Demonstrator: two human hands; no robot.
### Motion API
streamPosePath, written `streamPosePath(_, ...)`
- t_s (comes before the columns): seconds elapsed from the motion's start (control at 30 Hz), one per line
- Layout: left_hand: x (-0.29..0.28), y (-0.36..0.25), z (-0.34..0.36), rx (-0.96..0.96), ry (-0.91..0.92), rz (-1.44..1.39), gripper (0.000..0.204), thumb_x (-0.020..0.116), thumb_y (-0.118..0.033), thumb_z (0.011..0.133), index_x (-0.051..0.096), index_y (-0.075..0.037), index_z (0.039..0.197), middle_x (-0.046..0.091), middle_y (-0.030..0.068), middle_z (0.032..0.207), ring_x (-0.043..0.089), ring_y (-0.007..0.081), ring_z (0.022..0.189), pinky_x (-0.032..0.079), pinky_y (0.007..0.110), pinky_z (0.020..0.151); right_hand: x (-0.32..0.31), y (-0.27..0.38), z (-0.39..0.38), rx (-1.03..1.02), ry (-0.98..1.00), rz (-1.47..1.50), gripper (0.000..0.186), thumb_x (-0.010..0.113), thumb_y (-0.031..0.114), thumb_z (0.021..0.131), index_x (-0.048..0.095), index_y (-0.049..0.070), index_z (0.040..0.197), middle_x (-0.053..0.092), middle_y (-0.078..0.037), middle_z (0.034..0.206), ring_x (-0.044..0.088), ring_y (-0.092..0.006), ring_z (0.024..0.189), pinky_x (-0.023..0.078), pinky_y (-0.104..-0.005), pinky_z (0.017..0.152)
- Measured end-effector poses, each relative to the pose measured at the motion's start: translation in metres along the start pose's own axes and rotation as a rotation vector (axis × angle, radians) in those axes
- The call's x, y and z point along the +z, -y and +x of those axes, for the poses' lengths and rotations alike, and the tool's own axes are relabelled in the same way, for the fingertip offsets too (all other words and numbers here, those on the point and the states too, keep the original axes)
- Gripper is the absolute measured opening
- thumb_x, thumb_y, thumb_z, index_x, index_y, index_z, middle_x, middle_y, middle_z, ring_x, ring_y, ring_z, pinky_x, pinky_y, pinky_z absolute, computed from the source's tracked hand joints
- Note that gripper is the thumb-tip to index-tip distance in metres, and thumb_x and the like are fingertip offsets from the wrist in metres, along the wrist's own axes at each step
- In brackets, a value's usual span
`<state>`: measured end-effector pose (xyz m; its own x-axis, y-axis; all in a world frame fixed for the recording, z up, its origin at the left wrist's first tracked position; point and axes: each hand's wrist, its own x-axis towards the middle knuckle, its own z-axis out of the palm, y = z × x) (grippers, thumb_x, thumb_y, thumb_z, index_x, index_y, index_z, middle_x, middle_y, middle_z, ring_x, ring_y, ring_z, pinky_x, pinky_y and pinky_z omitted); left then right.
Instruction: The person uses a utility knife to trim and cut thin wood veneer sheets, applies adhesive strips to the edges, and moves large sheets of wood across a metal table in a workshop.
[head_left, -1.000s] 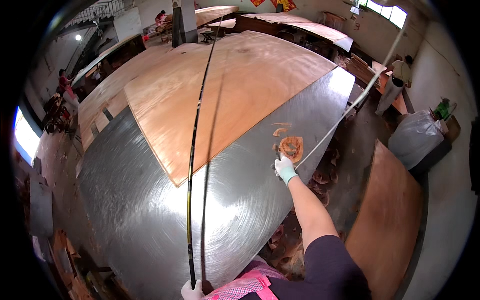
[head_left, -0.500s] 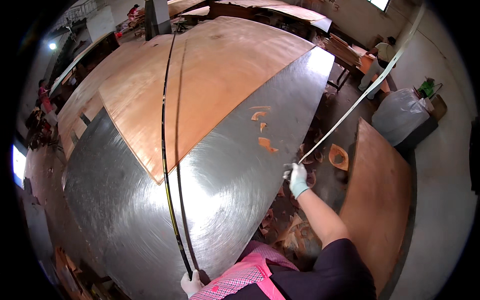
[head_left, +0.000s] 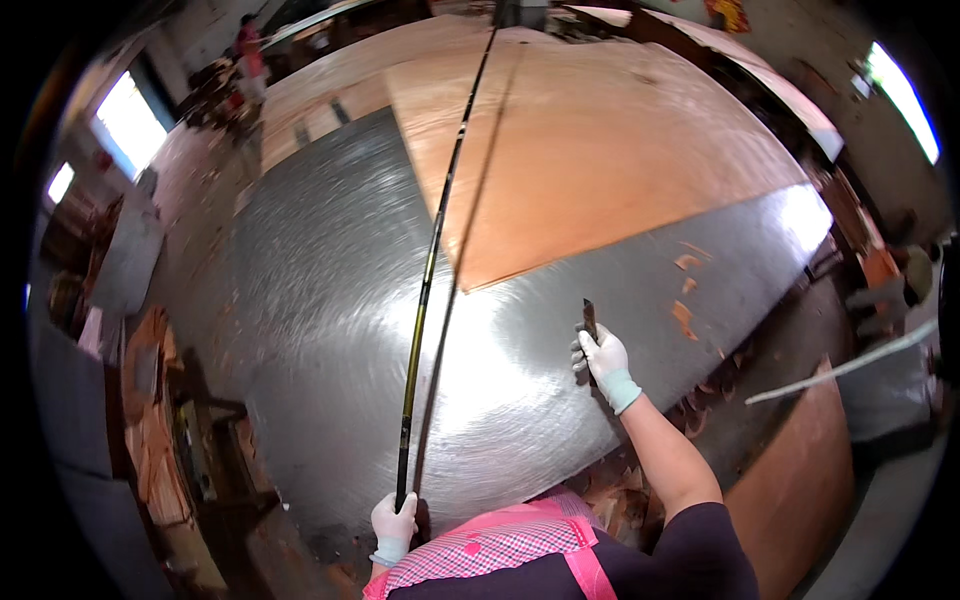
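My left hand [head_left: 393, 525], in a white glove, grips the lower end of a long thin black-and-yellow rod [head_left: 414, 370] that rises over the metal-topped table [head_left: 310, 380]. My gloved right hand [head_left: 604, 360] is closed on a narrow dark blade-like tool [head_left: 589, 316], held above the metal at the table's right half. A large pale-orange veneer sheet [head_left: 590, 150] covers the far part of the surface, one corner pointing toward me. A few small veneer scraps [head_left: 685, 318] lie on the metal beyond my right hand.
A white strip [head_left: 830, 370] hangs at the right, above a leaning veneer panel [head_left: 790, 500]. Stacked sheets [head_left: 155, 430] stand at the left. A person in pink [head_left: 250, 60] is at the far left, another person [head_left: 900, 290] at the right. Scraps [head_left: 700, 410] litter the floor.
The view has swung. My right hand has left the white strip and table edge and moved inward over the metal. A ring-shaped scrap went from table to floor by the middle frame.
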<state>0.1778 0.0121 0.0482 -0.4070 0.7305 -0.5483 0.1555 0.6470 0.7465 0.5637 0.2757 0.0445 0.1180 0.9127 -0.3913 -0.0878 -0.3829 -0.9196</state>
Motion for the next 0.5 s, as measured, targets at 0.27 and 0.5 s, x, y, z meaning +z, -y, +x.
streamPosePath(0.27, -0.008, 0.011, -0.018, -0.079, -0.132, -0.127, 0.03, 0.067, -0.02, 0.097, 0.057, -0.006, 0.073, 0.048, -0.0024, 0.055, 0.047, 0.0078, 0.041, 0.037, 0.028, 0.038, 0.1, 0.018, 0.104, -0.47, 0.045, -0.99, 0.06, 0.06, 0.034, 0.097, 0.048, 0.007, 0.149, 0.069, -0.023, 0.119, 0.07, -0.0342, 0.105, 0.054, -0.0425, 0.092)
streamPosePath(0.5, -0.011, 0.024, -0.028, -0.134, -0.222, -0.127, 0.029, 0.067, -0.02, 0.096, 0.057, -0.005, 0.073, 0.05, -0.0011, 0.055, 0.048, 0.0088, 0.04, 0.037, 0.029, 0.038, 0.107, 0.027, 0.164, -0.378, 0.194, -1.131, 0.06, 0.064, 0.033, 0.092, 0.051, 0.015, 0.148, 0.064, -0.017, 0.133, 0.062, -0.0345, 0.12, 0.049, -0.0424, 0.102)
